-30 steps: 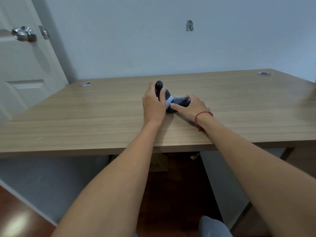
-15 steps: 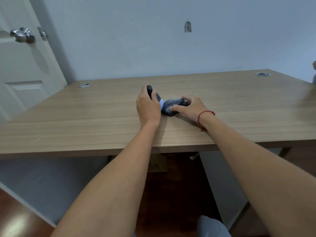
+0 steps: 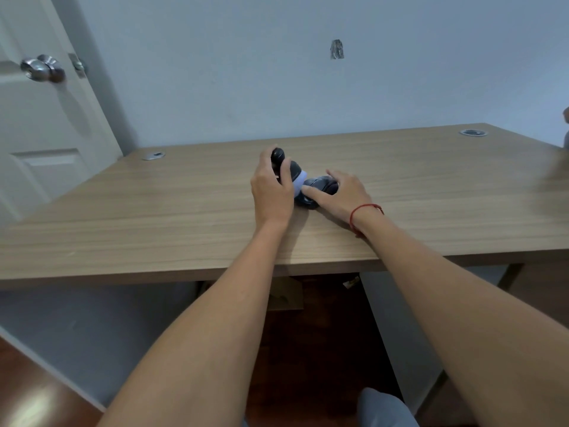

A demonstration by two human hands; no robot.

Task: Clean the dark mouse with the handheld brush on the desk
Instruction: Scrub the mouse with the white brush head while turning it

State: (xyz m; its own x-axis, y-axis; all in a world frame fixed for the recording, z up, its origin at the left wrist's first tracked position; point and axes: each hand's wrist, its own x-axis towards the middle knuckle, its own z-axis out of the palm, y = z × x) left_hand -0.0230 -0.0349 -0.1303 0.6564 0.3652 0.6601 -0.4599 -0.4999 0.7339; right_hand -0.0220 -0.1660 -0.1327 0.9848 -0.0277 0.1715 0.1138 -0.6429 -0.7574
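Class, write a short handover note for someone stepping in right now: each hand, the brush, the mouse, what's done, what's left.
Left hand: shut on the brush, pale bristle end tilted down against the mouse.
Right hand: fingers pinning the mouse on the desk.
Done: both things gripped, bristles on the mouse.
Left: finish brushing; how clean it is cannot be told.
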